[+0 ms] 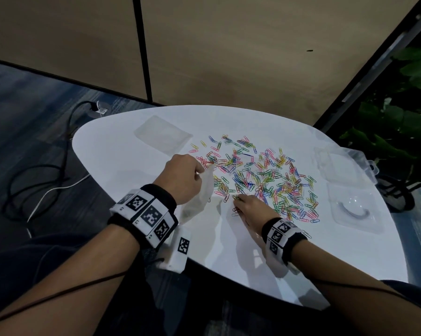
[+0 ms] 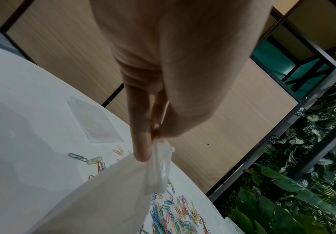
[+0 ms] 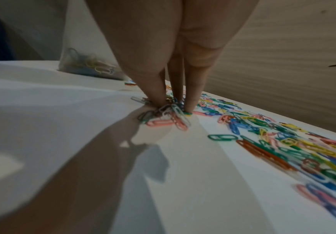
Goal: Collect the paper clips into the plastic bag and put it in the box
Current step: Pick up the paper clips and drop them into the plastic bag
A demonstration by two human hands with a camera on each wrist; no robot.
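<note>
Many coloured paper clips lie scattered across the white table. My left hand is raised at the left edge of the pile. Its thumb and forefinger pinch the top edge of the clear plastic bag, which hangs down to the table. The left wrist view shows that pinch on the bag. In the right wrist view the bag holds a few clips. My right hand is down at the pile's near edge, and its fingertips close on a small bunch of clips. The clear box sits at the right.
A clear moulded tray lies near the right edge, just in front of the box. A flat clear plastic piece lies at the back left. Cables trail on the floor to the left, and plants stand to the right.
</note>
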